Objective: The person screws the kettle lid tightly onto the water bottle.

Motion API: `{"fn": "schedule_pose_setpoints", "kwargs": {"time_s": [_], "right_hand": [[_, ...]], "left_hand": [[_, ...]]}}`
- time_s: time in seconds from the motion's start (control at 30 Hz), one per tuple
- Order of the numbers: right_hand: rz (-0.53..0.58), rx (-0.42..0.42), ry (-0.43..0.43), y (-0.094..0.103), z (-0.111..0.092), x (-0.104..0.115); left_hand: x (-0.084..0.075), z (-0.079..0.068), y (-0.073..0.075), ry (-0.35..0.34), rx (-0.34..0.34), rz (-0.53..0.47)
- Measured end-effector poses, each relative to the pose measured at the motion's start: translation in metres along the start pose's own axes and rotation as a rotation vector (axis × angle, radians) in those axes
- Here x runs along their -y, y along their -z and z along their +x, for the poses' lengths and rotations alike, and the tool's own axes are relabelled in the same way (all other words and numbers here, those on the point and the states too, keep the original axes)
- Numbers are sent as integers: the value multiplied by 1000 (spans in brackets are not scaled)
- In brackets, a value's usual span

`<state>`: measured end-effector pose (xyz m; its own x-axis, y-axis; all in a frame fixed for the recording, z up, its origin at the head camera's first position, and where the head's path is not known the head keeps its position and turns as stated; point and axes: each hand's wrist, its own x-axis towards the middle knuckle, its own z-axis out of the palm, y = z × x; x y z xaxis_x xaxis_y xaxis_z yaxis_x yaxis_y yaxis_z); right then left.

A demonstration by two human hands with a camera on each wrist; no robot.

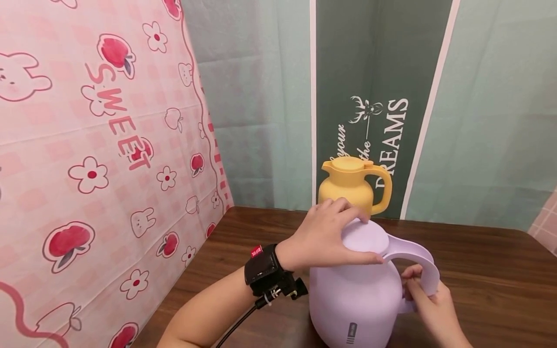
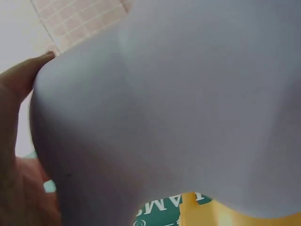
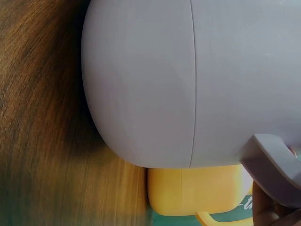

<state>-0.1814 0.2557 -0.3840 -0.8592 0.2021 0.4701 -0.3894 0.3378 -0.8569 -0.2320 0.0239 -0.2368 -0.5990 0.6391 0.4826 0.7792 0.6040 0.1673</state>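
A lilac thermos jug [image 1: 354, 299] stands upright on the wooden table, its handle pointing right. Across its round lid [image 1: 367, 237] lies my left hand [image 1: 324, 237], thumb along the near side and fingers over the far side, gripping the lid. In the left wrist view the jug's body [image 2: 164, 103] fills most of the picture, with the thumb [image 2: 28, 70] at its edge. My right hand [image 1: 431, 297] holds the lower part of the curved handle [image 1: 428, 270]. The right wrist view shows the fingers [image 3: 265, 205] behind that handle.
A smaller yellow jug [image 1: 348, 191] stands right behind the lilac one, its handle also to the right. The dark wood table [image 1: 483, 270] meets a green cloth backdrop [image 1: 270, 121] at the back. Pink printed cloth [image 1: 109, 193] hangs along the left.
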Motion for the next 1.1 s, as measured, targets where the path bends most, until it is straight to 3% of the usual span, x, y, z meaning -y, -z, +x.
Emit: {"fn": "schedule_pose_setpoints", "kwargs": {"time_s": [0.17,0.37,0.47,0.67,0.9,1.0,1.1], "right_hand": [[48,5,-4,1,0,0],[1,10,-30,1,0,0],[15,10,-30,1,0,-1],[26,-1,-37,1,0,-1],[100,-6,-31,1,0,-2],[112,-4,-23,0,0,-4],[90,-4,-20,1,0,-3]], "left_hand": [[6,0,6,-40,91,-79],[1,-3,0,125,5,-85],[-2,-4,-3,163,-8,-73],[2,-3,-3,106,-4,-176],[20,3,2,-9,162,-343],[21,3,3,-70,187,-322],[12,0,1,-61,106,-237]]}}
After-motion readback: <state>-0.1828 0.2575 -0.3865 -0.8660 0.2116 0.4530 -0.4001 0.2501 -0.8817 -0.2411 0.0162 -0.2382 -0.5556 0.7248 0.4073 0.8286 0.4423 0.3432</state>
